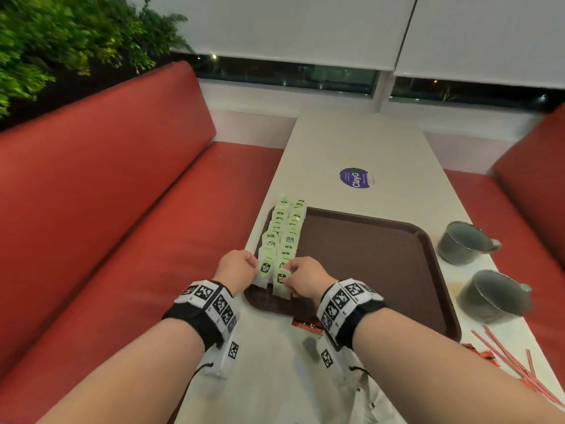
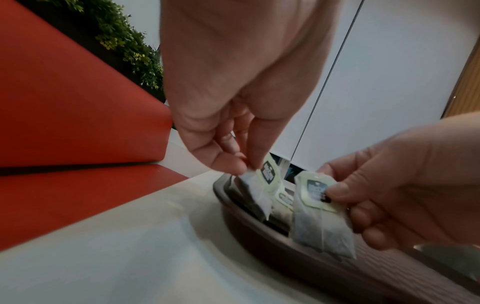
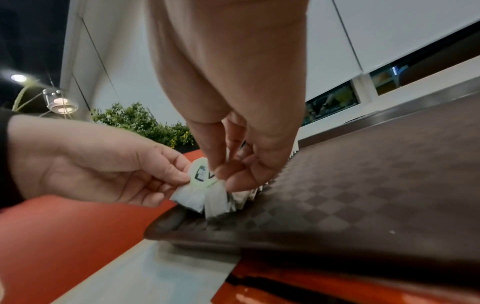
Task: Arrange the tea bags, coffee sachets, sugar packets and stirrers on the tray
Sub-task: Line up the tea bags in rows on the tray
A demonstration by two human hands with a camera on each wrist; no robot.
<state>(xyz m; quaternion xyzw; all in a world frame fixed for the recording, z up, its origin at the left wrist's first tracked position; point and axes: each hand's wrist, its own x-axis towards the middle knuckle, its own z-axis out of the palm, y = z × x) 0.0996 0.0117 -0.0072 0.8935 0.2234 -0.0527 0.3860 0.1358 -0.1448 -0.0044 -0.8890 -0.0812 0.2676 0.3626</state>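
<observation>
Two rows of green-tagged tea bags [image 1: 286,231] run along the left side of the brown tray [image 1: 376,258]. My left hand [image 1: 237,267] pinches the nearest tea bag of the left row [image 1: 264,270] by its top edge; the same tea bag [image 2: 259,185] shows in the left wrist view. My right hand [image 1: 305,278] pinches the nearest tea bag of the right row [image 1: 282,284], which is the closer tea bag [image 2: 318,218] there, held at its tag. Both bags hang upright over the tray's near-left corner [image 3: 182,222]. Red stirrers [image 1: 507,359] and red sachets [image 1: 307,325] lie on the table.
Two grey metal cups [image 1: 464,243] [image 1: 492,296] stand right of the tray. A purple round sticker [image 1: 356,178] is on the white table beyond it. Red bench seats [image 1: 122,209] flank the table; a green plant [image 1: 61,41] stands at the back left.
</observation>
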